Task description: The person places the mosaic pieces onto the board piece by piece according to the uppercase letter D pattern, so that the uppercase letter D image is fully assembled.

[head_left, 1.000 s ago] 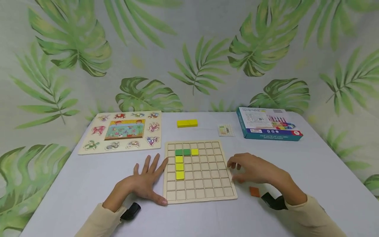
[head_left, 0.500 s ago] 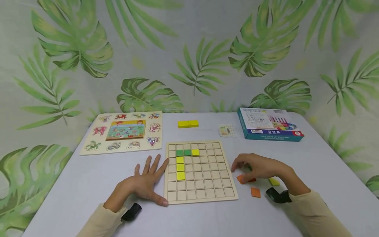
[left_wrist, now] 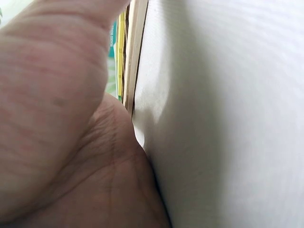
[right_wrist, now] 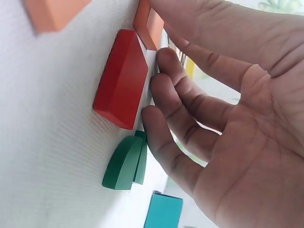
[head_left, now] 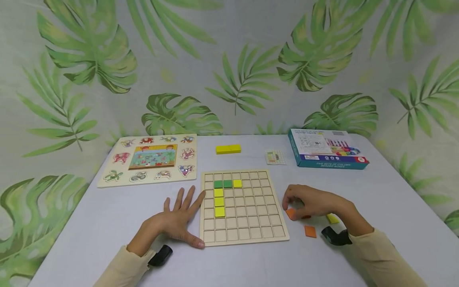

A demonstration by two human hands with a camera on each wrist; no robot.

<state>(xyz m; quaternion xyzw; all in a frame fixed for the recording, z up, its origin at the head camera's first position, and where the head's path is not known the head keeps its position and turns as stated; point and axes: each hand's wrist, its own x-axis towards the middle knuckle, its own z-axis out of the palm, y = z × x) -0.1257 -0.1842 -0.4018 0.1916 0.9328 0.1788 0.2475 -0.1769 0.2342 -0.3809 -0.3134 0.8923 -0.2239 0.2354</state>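
Note:
My left hand (head_left: 175, 223) rests on the table with spread fingers, its index finger and thumb at the left edge of a wooden grid board (head_left: 251, 233). Green tiles (head_left: 223, 184) and several yellow tiles (head_left: 219, 201) sit in the grid's cells. Right of the board, my right hand (head_left: 312, 201) pinches an orange tile (head_left: 289, 213) between thumb and index finger, low over the cloth. Under its other fingers, the right wrist view has a red tile (right_wrist: 122, 80) and green pieces (right_wrist: 124, 164). Another orange tile (head_left: 310, 231) and a yellow-green piece (head_left: 332, 219) lie by the wrist.
A sea-animal peg puzzle (head_left: 150, 175) lies at the back left. Behind the board are a yellow block (head_left: 228, 149) and a small pattern card (head_left: 275, 157). A teal-sided box (head_left: 328, 162) stands at the back right. A leaf-print cloth (head_left: 236, 71) hangs behind the table.
My right hand has moved a little right, away from the board, and more loose tiles now show beneath and beside it. The left hand keeps its place at the board's edge.

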